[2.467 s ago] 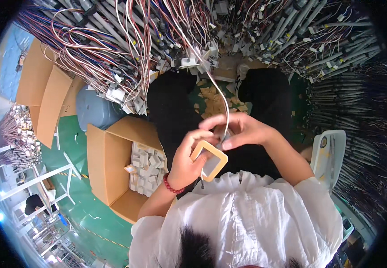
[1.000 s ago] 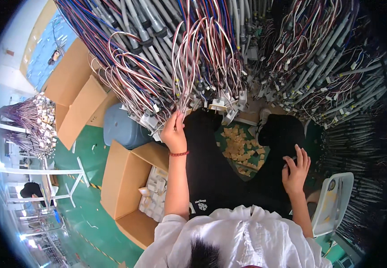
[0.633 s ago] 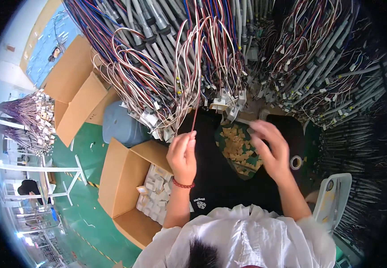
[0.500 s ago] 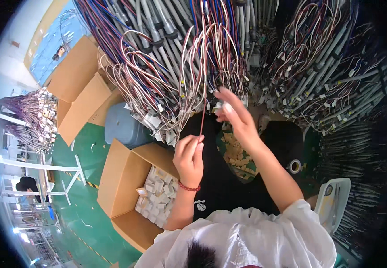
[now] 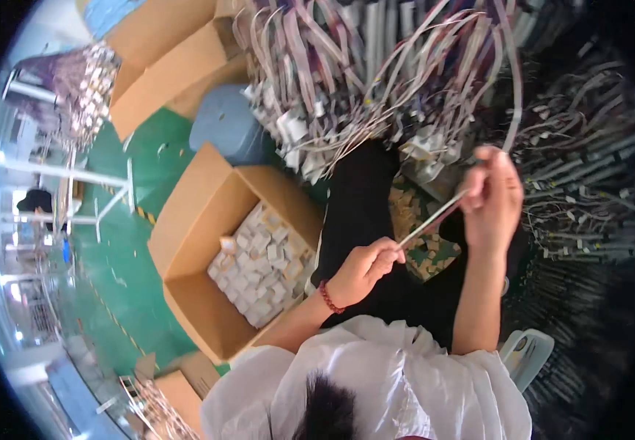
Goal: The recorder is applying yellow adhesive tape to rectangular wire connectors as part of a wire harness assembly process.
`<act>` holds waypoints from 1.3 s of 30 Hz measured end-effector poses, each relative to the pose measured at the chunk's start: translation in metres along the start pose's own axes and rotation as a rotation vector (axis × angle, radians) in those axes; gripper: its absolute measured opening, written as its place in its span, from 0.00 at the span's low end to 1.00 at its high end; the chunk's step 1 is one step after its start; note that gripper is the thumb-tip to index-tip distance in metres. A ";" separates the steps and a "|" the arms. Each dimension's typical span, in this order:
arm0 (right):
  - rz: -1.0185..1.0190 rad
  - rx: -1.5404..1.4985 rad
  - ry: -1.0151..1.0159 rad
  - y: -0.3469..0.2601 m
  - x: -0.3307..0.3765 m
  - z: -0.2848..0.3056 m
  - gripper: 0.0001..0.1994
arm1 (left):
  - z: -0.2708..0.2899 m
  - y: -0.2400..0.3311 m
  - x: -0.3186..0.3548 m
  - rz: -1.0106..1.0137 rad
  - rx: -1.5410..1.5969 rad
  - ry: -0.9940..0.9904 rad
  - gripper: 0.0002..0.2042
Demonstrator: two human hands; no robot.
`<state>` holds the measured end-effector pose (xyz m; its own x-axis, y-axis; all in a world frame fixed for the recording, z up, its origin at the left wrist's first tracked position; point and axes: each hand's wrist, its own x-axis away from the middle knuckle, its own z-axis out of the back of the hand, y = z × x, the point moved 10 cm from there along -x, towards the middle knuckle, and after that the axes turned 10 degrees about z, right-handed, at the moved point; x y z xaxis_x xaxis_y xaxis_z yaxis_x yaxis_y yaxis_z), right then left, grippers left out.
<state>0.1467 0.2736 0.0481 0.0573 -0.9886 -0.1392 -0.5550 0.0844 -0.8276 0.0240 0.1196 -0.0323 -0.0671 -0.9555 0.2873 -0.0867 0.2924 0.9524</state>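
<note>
Both hands have drawn back toward the body since half a second ago, when the right hand reached up into the hanging wires; the view has also swung left, so the open box now sits near the middle. Nearest the viewer is a white shirt [image 5: 376, 389], with both bare forearms rising from it. The left hand [image 5: 365, 268], a red bead bracelet [image 5: 328, 297] on its wrist, has its fingers closed in a pinch on the lower end of a thin wire [image 5: 431, 220]. That wire runs taut, up and to the right, to the right hand [image 5: 493, 194], whose fingers are curled shut around its upper part; beyond the hand the wire arcs upward into the tangle. Between the hands, lower down, a lap in dark trousers [image 5: 365, 213] holds a patch of small tan pieces [image 5: 420, 235] (too small to identify). Left of the left forearm stands an open cardboard box [image 5: 185, 249] on a green floor [image 5: 123, 191], filled with small white blocks [image 5: 259, 264]. Farther off, a blue-grey stool [image 5: 226, 128] stands just past the box, with more cardboard boxes [image 5: 163, 66] beyond it. A dense mass of hanging wire harnesses [image 5: 376, 81] with white connectors fills the top and right.
</note>
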 end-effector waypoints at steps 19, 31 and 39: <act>-0.468 0.391 -0.180 0.118 0.107 0.026 0.10 | 0.333 -0.223 0.097 -0.022 -0.461 1.349 0.15; -0.450 0.560 -0.238 0.123 0.103 0.014 0.07 | 0.392 -0.368 0.061 0.919 -0.498 1.324 0.11; -0.617 0.325 -0.250 0.133 0.110 -0.006 0.07 | 0.260 -0.143 0.094 -0.158 -0.206 1.041 0.06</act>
<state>0.0748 0.1754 -0.0739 0.4885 -0.8135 0.3155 -0.0894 -0.4063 -0.9094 -0.2287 -0.0022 -0.1685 0.8189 -0.5738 0.0128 0.1557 0.2435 0.9573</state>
